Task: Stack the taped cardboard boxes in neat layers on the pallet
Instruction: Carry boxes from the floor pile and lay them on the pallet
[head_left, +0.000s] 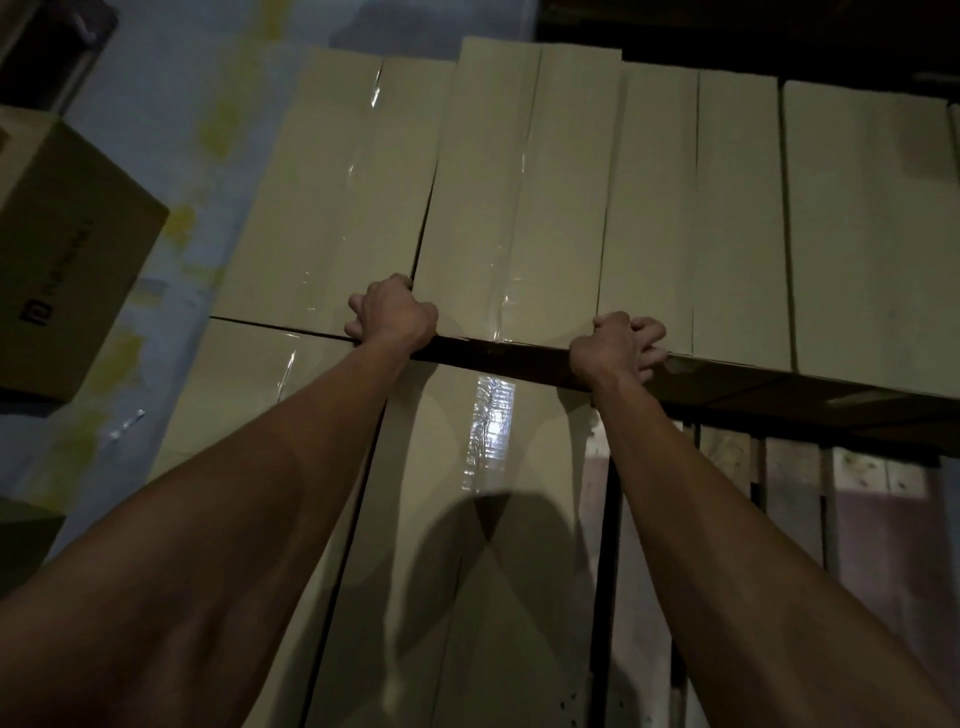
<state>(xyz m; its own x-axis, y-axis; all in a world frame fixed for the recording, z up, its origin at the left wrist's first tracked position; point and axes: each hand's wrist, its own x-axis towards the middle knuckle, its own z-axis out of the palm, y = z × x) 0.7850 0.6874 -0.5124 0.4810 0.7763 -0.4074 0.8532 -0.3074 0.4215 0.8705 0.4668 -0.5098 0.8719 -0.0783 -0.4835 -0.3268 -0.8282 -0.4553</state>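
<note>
Pallet (795, 467): bare wooden slats show only at the lower right, below the raised row of boxes. Lower layer of taped boxes (467, 571) lies nearest the viewer, left of those slats. Upper row of taped boxes (737, 218) sits beyond it, tops level and sides touching. Middle box (519, 197) of that row, the landmark, is held at its near edge and stands slightly proud of its neighbours at the far end. Left hand (392, 317), grip curled over the near-left corner; right hand (621, 345), grip curled over the near-right corner, fingers wrapped onto the top. Spare box (67, 260) rests on the floor far left of the landmark. Risk: an uneven push would skew the landmark box, and fingers could be pinched in the narrow seam beside the left-hand box.
</note>
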